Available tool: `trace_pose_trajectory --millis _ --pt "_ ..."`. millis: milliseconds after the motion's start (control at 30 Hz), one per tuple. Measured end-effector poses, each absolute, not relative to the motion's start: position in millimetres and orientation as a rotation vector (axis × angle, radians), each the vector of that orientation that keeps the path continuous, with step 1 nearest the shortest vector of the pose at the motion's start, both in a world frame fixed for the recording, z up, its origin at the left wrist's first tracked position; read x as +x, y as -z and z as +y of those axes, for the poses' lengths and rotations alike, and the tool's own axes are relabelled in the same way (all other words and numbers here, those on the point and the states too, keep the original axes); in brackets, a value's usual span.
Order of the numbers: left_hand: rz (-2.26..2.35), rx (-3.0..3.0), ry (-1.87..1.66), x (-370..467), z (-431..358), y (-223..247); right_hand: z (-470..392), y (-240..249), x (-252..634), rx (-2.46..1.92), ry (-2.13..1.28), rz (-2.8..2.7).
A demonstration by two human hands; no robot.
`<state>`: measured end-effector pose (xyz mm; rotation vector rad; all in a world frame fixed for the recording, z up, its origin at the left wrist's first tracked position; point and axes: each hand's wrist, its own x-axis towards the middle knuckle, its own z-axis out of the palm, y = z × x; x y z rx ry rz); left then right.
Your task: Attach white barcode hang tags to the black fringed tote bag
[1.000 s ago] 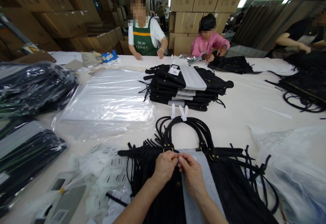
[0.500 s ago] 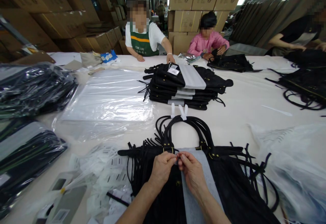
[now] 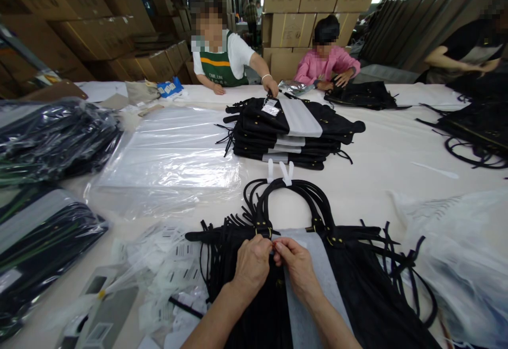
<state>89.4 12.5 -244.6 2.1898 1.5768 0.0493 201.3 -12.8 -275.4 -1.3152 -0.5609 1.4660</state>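
Observation:
A black fringed handbag (image 3: 349, 280) lies flat before me, with a grey paper band (image 3: 304, 296) across its middle. Its looped handles (image 3: 323, 201) point away from me, and white ties (image 3: 286, 173) stand up on them. Just below the handle base, my left hand (image 3: 254, 264) is closed in a pinch over the bag. Close beside it, my right hand (image 3: 296, 267) also pinches with thumb and forefinger. The fingertips of both hands nearly meet; whatever small thing lies between them is too hidden to name.
A stack of black bags (image 3: 293, 132) lies beyond the handles. Clear plastic sheets (image 3: 170, 148) spread to its left. Plastic-wrapped bags (image 3: 43, 254) sit at far left, labels in small bags (image 3: 170, 264) nearer. Crumpled plastic (image 3: 464, 254) is at right. Across the table, a co-worker's hand (image 3: 270, 85) touches the stack.
My hands stay over the bag, fingers shifting slightly, the left wrist turned a little. The co-worker in the green apron leans in and lifts something dark at the stack's top.

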Motion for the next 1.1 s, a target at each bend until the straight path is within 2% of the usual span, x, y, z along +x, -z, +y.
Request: trace_pose_trajectory --millis 367,633,800,1100 --pt "1.586 2.171 -0.100 89.4 12.7 249.7 -13.3 275.8 199.4 -1.387 -1.450 -0.645" --pt "1.665 1.950 -0.084 90.3 12.5 248.3 -17.2 284.0 190.9 -1.487 -1.219 -0.853" --pt "1.576 1.906 -0.261 85.6 9.4 250.7 -12.8 279.6 195.9 -1.462 -1.388 -0.767" --pt "1.553 1.901 -0.274 87.7 12.6 258.1 -2.1 277.8 203.4 -1.467 -1.586 -0.690"
